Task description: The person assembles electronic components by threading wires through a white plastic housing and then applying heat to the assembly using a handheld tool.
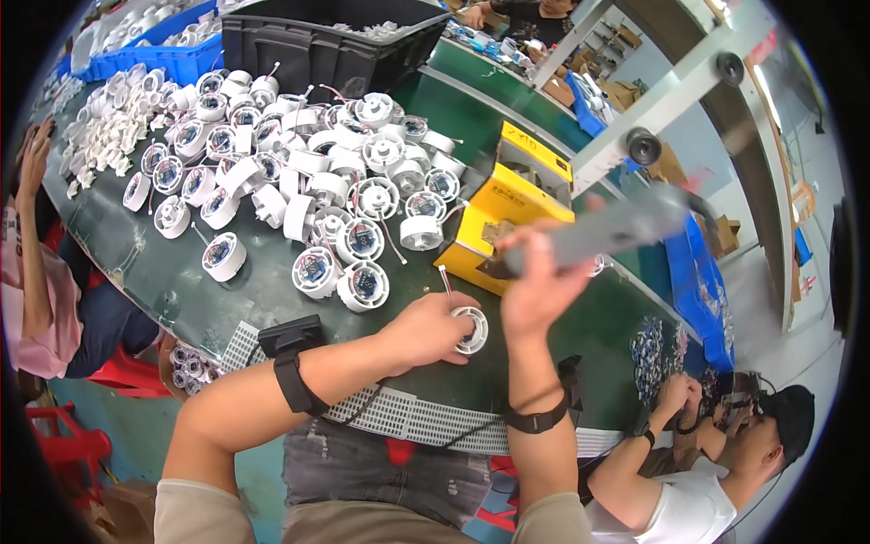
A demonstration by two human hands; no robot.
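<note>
My left hand is closed around a white round plastic housing near the table's front edge. A thin cable with a small plug sticks up behind that hand. To its right, my raised right hand grips a grey electric screwdriver, blurred by motion. The tool's near end lies over the front of a yellow box, whose contents are hard to make out. Left of the box lies a large heap of similar white housings, many showing blue circuit boards and wires.
A black crate and blue bins stand behind the heap, with small white parts at far left. A white frame rises at right. Co-workers sit at left, far side and right, beside loose small parts.
</note>
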